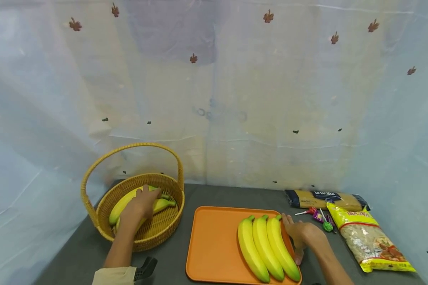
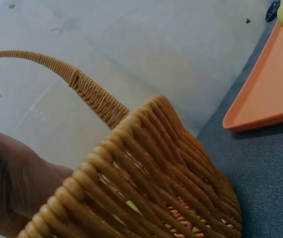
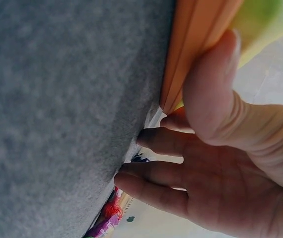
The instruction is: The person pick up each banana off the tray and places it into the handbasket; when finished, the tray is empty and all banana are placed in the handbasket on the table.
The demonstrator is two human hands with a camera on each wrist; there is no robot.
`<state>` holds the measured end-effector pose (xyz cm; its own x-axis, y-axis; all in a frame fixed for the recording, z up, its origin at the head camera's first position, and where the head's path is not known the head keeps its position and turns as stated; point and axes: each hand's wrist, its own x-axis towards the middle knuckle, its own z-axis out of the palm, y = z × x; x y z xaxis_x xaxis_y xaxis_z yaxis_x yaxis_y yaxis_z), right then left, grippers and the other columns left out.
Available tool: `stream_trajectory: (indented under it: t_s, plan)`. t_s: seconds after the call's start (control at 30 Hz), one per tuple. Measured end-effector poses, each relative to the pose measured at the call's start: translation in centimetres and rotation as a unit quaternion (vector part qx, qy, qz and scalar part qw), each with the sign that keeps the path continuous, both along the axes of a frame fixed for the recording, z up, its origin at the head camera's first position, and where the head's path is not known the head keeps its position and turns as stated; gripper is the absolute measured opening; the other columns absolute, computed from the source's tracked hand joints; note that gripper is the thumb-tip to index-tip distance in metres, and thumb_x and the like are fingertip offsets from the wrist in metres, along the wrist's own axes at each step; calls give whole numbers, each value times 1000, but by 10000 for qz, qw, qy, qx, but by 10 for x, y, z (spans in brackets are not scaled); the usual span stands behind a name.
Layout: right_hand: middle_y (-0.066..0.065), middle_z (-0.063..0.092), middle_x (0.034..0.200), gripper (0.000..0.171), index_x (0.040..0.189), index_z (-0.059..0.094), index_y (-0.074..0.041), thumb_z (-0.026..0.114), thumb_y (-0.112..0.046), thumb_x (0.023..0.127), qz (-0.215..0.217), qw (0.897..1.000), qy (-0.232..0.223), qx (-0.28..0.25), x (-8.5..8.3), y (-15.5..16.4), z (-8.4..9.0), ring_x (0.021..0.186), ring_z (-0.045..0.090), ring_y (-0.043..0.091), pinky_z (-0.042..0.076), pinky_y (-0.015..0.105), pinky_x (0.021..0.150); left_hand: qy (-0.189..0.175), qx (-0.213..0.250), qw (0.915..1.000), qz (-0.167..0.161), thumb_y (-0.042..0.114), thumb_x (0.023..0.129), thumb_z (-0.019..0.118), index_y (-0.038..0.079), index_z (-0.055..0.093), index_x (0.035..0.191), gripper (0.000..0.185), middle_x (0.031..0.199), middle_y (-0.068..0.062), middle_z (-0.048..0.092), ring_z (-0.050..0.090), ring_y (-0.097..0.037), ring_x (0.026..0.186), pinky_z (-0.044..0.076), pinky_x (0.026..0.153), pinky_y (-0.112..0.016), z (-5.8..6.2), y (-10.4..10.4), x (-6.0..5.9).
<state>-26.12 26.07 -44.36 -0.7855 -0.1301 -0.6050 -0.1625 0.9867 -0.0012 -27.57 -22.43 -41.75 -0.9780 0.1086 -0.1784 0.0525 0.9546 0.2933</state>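
Observation:
My left hand [image 1: 140, 204] is down inside a round wicker basket [image 1: 164, 233], its fingers bent over one of the yellow bananas [image 1: 123, 206] lying there. A second banana [image 1: 164, 205] is beside it, partly covered by the hand. In the left wrist view the woven basket wall [image 2: 146, 163] hides the fingertips. On the right, an orange tray [image 1: 214, 241] carries three bananas [image 1: 264, 247] side by side. My right hand [image 1: 301, 235] is at the tray's right edge, fingers extended; in the right wrist view the thumb [image 3: 211, 94] lies against the tray rim [image 3: 191, 49].
Behind the right hand lie a spaghetti pack [image 1: 324, 200], several wrapped lollipops [image 1: 321, 217] and a yellow bag [image 1: 372, 237] of food. The basket's tall arched handle [image 1: 142, 145] rises over it. A pale sheet [image 1: 235, 99] hangs behind the dark grey table [image 1: 214, 194].

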Motion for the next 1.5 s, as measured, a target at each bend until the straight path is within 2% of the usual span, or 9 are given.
stream_trajectory:
  t_s: [0.33, 0.53, 0.63, 0.83, 0.97, 1.1, 1.27, 1.37, 1.5]
  plan:
    - [22, 15, 175, 151, 170, 5, -16, 97, -44, 53, 267, 9994, 60, 190, -44, 47, -71, 151, 33, 58, 42, 72, 110, -45, 124, 9998, 171, -2, 77, 90, 14, 56, 136, 70, 152, -38, 35, 42, -61, 132, 50, 63, -41, 2, 0, -1]
    - [17, 16, 176, 157, 170, 9, -17, 97, -51, 45, 204, 9997, -42, 158, -58, 55, -85, 152, 34, 54, 43, 70, 111, 239, -166, 9996, 2, 7, 82, 89, 8, 47, 154, 84, 159, -43, 26, 31, -67, 142, 54, 89, -63, 13, 12, 2]
    - [20, 20, 174, 157, 169, 12, -13, 97, -52, 44, 265, 9996, 40, 92, -56, 55, -83, 151, 35, 56, 42, 71, 111, 415, -176, 9988, -209, 11, 85, 87, 7, 49, 153, 77, 157, -43, 29, 33, -66, 142, 52, 94, -67, 24, 23, 8]
    - [22, 19, 174, 143, 169, 11, -10, 98, -37, 59, 148, 9995, -33, 280, -25, 24, -39, 152, 34, 55, 39, 71, 114, 650, -129, 9957, -646, 19, 92, 81, 4, 53, 149, 65, 154, -44, 34, 40, -64, 139, 56, 93, -61, 41, 50, 26]
    - [21, 18, 174, 145, 169, 10, -12, 98, -39, 57, 134, 9996, -47, 261, -21, 22, -35, 153, 32, 55, 38, 71, 115, 1204, -98, 9875, -1013, 24, 95, 79, 4, 60, 135, 49, 142, -38, 48, 55, -54, 124, 58, 89, -55, 43, 70, 32]
    - [26, 20, 172, 138, 167, 12, -5, 98, -33, 63, 136, 9998, 20, 160, -12, 15, -19, 150, 32, 60, 36, 74, 114, 1446, 411, 9770, -1511, 26, 96, 77, 10, 62, 124, 36, 127, -26, 57, 63, -36, 104, 58, 82, -47, 42, 94, 34]
    - [28, 24, 170, 127, 164, 17, 3, 97, -18, 67, -9, 10000, 53, -7, 4, -4, 7, 149, 34, 59, 41, 71, 113, 1488, 610, 9657, -2039, 32, 97, 75, 17, 61, 134, 42, 118, -15, 56, 56, -20, 87, 52, 71, -34, 31, 123, 35]
    - [27, 23, 171, 132, 165, 15, 0, 97, -20, 65, -53, 10000, 46, 0, -3, 3, -6, 150, 34, 59, 42, 71, 111, 1425, 584, 9606, -2315, 39, 99, 72, 25, 56, 145, 51, 117, -11, 53, 50, -16, 82, 46, 67, -29, 23, 140, 36]
    - [22, 21, 173, 147, 168, 12, -10, 98, -42, 54, 196, 9997, 65, 158, -36, 36, -57, 150, 36, 56, 42, 71, 111, 1154, 520, 9559, -2649, 47, 100, 67, 38, 46, 155, 60, 122, -8, 52, 50, -15, 85, 45, 67, -27, 10, 159, 40]
